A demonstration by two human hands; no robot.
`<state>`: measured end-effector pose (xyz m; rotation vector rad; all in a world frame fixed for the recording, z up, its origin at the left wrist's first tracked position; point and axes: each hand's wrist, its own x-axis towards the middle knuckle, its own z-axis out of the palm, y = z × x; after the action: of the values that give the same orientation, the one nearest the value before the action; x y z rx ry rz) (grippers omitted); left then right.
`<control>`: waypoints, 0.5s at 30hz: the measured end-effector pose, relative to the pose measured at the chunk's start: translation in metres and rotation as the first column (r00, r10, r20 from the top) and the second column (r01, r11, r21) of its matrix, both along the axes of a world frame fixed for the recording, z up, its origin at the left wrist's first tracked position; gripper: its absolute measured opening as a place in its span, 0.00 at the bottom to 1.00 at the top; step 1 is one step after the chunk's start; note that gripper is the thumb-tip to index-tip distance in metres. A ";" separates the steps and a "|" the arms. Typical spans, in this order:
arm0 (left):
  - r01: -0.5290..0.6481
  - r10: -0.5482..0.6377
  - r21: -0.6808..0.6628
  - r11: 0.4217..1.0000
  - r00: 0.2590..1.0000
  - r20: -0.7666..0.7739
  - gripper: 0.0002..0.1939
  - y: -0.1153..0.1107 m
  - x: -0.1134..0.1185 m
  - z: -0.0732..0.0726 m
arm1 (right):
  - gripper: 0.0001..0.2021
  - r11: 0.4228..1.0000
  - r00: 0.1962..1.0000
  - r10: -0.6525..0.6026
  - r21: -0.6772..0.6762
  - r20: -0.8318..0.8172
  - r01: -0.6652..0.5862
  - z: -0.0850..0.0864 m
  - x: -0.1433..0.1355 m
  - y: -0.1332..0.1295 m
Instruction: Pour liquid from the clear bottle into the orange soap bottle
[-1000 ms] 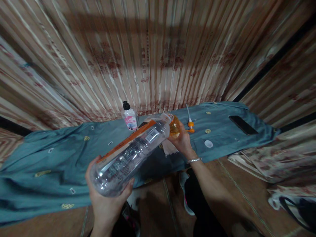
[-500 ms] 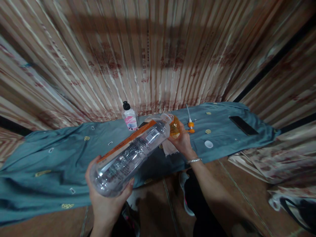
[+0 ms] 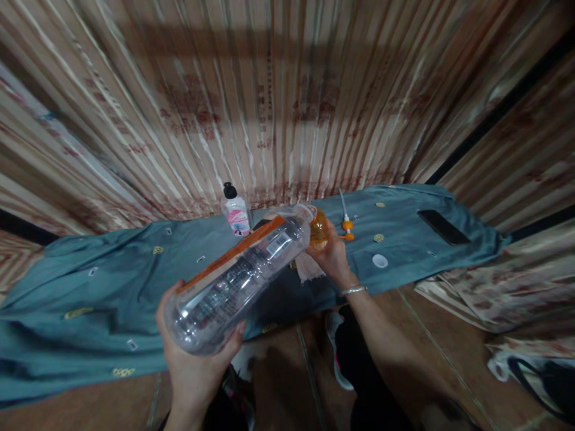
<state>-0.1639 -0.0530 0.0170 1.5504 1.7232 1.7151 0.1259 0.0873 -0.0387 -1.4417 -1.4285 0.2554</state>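
My left hand (image 3: 197, 365) is wrapped round the base of a large clear plastic bottle (image 3: 238, 281) with an orange-edged label. The bottle lies tilted, base low at the left and neck higher at the right. My right hand (image 3: 332, 254) grips a smaller bottle (image 3: 318, 227) of amber colour. The two mouths meet, and their exact join is too blurred to tell. Just right of that hand lies an orange pump head (image 3: 347, 227) with its clear tube. Nearby on the cloth is a white round cap (image 3: 380, 261).
A teal patterned cloth (image 3: 135, 269) covers the long surface. Toward its back stands a clear bottle (image 3: 237, 215) with a black cap and pink label. A black phone (image 3: 442, 227) lies at the right. Striped curtains (image 3: 287, 120) hang behind; a bag (image 3: 539, 383) sits at lower right.
Almost nothing differs. The large bottle's base has risen very slightly, while both hands keep their hold and the bottles stay mouth to mouth.
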 end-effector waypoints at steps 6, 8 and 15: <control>0.061 -0.059 0.022 0.998 0.995 -0.074 0.56 0.003 -0.016 -0.010 | 0.41 0.999 0.999 -0.007 -0.042 -0.036 0.006 0.000 0.000 0.000; 0.073 -0.070 0.024 0.997 0.994 -0.080 0.55 0.003 -0.014 -0.008 | 0.41 0.999 0.999 -0.009 -0.047 -0.044 0.007 0.001 0.000 0.000; -0.039 0.040 -0.023 0.999 0.999 0.029 0.57 0.002 0.001 0.003 | 0.41 0.999 1.000 -0.009 -0.051 -0.024 0.008 0.002 0.000 0.000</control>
<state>-0.1632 -0.0510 0.0204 1.4838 1.7640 1.7223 0.1262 0.0869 -0.0362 -1.4805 -1.4046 0.3049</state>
